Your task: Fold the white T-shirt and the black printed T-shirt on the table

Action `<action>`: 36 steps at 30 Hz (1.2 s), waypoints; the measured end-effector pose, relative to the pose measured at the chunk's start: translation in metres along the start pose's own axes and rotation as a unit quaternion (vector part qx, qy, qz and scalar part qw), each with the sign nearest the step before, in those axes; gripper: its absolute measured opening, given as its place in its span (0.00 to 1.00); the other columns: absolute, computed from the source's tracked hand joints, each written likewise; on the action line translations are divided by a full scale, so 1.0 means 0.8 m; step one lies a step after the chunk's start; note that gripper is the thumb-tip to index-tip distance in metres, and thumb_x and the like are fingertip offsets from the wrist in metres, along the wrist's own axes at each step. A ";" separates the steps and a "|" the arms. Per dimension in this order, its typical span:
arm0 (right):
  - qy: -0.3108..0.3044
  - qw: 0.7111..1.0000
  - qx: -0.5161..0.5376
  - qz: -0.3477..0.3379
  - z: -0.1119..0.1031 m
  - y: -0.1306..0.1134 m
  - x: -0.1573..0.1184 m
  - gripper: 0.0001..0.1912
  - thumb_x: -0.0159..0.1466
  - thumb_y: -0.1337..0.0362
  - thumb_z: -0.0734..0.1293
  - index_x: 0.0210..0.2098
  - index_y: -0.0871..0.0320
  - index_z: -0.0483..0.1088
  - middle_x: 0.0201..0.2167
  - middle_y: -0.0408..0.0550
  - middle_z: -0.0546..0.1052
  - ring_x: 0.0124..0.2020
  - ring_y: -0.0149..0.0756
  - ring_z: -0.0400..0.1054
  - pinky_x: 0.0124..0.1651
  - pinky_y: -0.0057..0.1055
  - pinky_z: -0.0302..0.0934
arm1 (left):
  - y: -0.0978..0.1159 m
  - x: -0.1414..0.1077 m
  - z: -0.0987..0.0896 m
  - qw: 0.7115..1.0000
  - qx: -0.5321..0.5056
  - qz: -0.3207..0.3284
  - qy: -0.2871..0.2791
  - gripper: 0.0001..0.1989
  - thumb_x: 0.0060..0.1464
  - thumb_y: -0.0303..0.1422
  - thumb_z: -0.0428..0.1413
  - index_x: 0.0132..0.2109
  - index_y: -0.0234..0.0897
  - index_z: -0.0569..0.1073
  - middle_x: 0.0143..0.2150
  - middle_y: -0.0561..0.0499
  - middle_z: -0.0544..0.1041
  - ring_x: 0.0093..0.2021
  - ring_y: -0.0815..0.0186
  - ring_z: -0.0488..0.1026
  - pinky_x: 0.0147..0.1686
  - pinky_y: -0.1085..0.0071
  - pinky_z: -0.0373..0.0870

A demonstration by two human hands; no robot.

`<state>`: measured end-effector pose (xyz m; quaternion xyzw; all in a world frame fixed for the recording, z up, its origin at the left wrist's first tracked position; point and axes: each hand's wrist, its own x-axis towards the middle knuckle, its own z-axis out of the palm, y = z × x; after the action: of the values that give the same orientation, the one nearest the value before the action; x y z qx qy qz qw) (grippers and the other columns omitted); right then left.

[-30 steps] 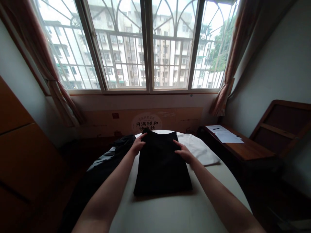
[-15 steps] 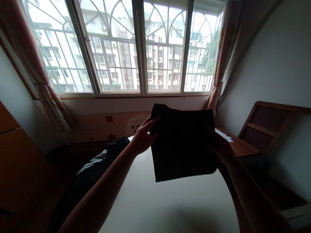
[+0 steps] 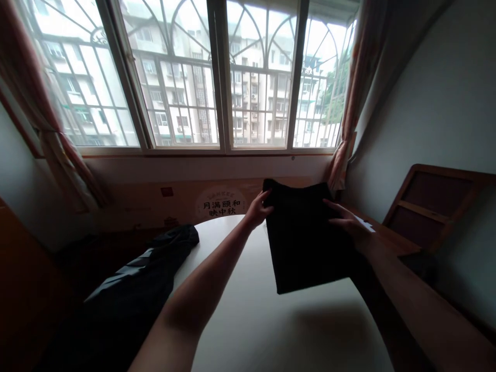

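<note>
A folded black garment hangs in the air between my two hands, above the white table. It is too dark to make out what kind of garment it is. My left hand pinches its upper left edge, thumb in front. On the opposite side, my right hand grips the upper right edge, with fingers over the front face. The cloth's lower edge is off the tabletop, and a blurred shadow lies below it.
Dark clothing with pale grey stripes drapes along the table's left side. A cardboard panel with printed characters stands beneath the barred window. At the right are a wooden surface with white paper and a wood-framed chair back.
Both hands have carried the black garment to the right. Its sides are closer together, and its top edge now sags between the hands. The view has turned slightly.
</note>
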<state>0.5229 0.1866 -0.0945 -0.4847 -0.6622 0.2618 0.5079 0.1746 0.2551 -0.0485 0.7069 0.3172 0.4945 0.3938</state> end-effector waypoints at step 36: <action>0.017 0.956 -0.226 0.187 0.023 0.146 -0.050 0.11 0.55 0.62 0.69 0.34 0.57 0.82 0.35 0.53 0.84 0.41 0.50 0.79 0.48 0.40 0.71 | -0.090 -0.212 0.097 0.882 0.421 0.062 -0.203 0.19 0.65 0.35 0.53 0.61 0.46 0.75 0.64 0.45 0.73 0.65 0.50 0.67 0.63 0.49 0.64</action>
<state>0.5500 0.1990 -0.2155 -0.7068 -0.5926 0.1870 0.3381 0.1915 0.1292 -0.2028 0.9095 0.3640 0.1829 0.0829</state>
